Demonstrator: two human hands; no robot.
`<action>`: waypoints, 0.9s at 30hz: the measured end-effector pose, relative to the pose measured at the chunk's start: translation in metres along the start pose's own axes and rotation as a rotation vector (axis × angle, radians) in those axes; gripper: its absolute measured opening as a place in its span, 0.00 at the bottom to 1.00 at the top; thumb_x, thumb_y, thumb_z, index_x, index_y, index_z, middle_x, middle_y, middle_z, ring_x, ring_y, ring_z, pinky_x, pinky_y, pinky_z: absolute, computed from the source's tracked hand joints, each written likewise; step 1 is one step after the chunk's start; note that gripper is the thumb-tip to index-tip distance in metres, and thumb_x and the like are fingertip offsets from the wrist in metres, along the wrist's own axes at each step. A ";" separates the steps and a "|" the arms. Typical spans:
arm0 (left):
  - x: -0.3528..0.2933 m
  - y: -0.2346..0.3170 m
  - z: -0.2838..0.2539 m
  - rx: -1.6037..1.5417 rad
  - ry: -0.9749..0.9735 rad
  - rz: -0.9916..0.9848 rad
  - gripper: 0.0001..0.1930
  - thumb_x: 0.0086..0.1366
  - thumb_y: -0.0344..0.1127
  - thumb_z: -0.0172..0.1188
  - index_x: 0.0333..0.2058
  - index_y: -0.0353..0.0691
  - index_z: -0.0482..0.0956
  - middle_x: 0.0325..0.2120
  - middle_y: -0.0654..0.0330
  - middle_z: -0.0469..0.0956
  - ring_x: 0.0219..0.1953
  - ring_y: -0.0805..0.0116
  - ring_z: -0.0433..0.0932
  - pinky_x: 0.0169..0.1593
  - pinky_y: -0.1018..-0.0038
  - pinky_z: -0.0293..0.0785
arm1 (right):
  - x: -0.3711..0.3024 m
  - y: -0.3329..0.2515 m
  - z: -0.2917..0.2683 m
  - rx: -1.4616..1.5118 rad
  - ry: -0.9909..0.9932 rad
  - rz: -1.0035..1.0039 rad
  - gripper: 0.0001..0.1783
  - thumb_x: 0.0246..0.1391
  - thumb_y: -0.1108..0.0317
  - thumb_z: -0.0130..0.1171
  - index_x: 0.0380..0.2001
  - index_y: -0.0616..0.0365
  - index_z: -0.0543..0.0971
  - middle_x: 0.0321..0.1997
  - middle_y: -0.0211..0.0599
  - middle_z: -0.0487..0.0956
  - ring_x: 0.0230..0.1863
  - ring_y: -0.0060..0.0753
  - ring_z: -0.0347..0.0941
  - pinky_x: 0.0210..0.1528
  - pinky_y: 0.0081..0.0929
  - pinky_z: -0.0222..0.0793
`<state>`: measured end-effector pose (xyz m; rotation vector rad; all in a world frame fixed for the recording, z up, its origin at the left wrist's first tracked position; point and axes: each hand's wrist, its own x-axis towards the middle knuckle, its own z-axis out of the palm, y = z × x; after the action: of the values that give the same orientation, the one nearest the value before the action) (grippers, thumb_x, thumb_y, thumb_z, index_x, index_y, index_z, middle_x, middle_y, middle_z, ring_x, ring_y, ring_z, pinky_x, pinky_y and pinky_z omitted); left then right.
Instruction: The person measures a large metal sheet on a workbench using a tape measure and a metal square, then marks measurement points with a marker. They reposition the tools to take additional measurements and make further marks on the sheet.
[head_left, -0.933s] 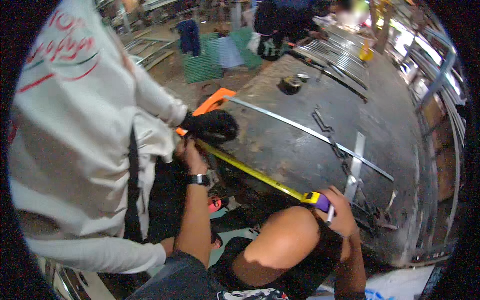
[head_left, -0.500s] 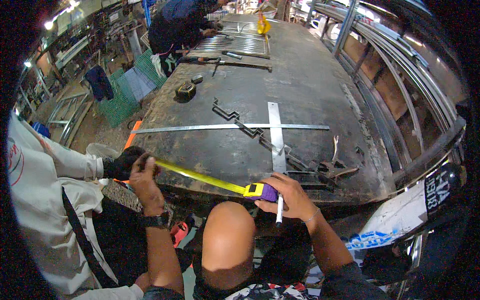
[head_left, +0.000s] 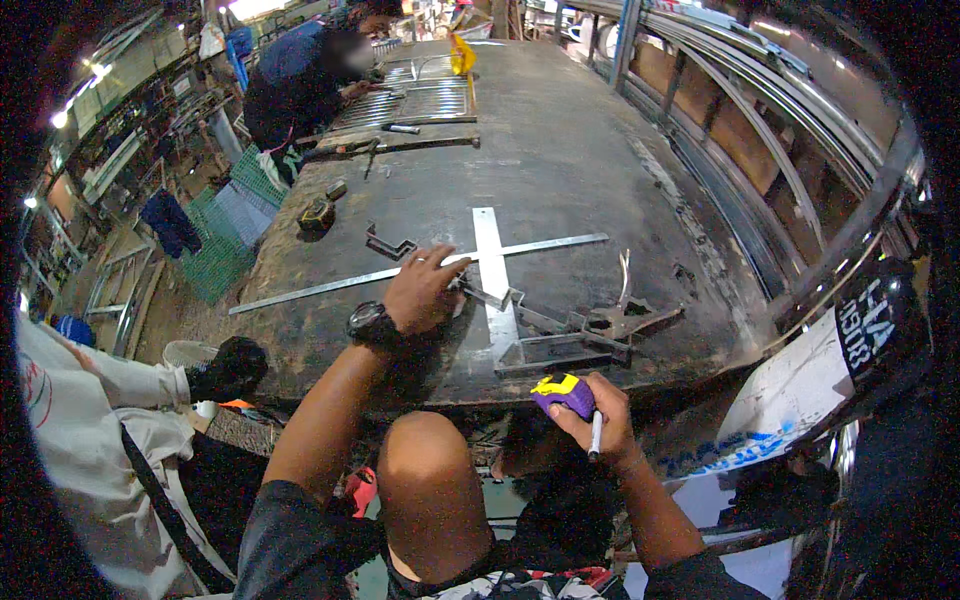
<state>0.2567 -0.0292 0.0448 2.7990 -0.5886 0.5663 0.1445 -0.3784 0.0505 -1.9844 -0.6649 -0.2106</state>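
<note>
Across the steel bench [head_left: 560,130], the left hand [head_left: 425,290] pressed flat bars [head_left: 492,262] at twelve o'clock, unmarked, while the right hand [head_left: 600,410] gripped tape measure [head_left: 563,393] and marker [head_left: 595,437].

the tape measure [head_left: 563,392] is a small case, purple with a yellow face, closed with no blade drawn out. it sits in the right hand [head_left: 598,418] just off the near edge of the worktop [head_left: 560,150], together with a thin white marker [head_left: 595,436] that points down. the long flat strip [head_left: 420,268] is bright metal, lying flat across the worktop, crossed by a short wide strip [head_left: 493,268]. the left hand [head_left: 425,290] rests on the long strip by the crossing.
</note>
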 end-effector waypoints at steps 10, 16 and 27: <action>0.039 0.008 0.002 0.036 -0.014 0.188 0.08 0.65 0.31 0.57 0.43 0.46 0.78 0.45 0.52 0.75 0.54 0.48 0.75 0.70 0.45 0.55 | -0.019 0.035 -0.026 -0.063 0.213 0.061 0.21 0.46 0.58 0.75 0.35 0.63 0.80 0.29 0.43 0.78 0.29 0.44 0.78 0.34 0.35 0.74; 0.073 0.001 -0.021 0.122 0.122 0.154 0.11 0.63 0.27 0.57 0.44 0.43 0.79 0.48 0.49 0.74 0.54 0.44 0.73 0.70 0.45 0.57 | -0.020 0.048 -0.028 -0.055 0.219 0.109 0.21 0.46 0.55 0.75 0.32 0.61 0.79 0.27 0.41 0.77 0.26 0.41 0.76 0.31 0.36 0.73; 0.136 -0.019 0.081 0.189 0.037 -0.231 0.22 0.62 0.42 0.67 0.55 0.50 0.78 0.55 0.48 0.72 0.59 0.45 0.72 0.71 0.42 0.56 | -0.026 0.042 -0.037 -0.001 0.168 0.175 0.28 0.47 0.49 0.76 0.40 0.61 0.82 0.32 0.40 0.80 0.32 0.39 0.79 0.38 0.34 0.75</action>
<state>0.4063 -0.0820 0.0254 2.9685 -0.2082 0.6538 0.1504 -0.4345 0.0253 -1.9877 -0.3811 -0.2672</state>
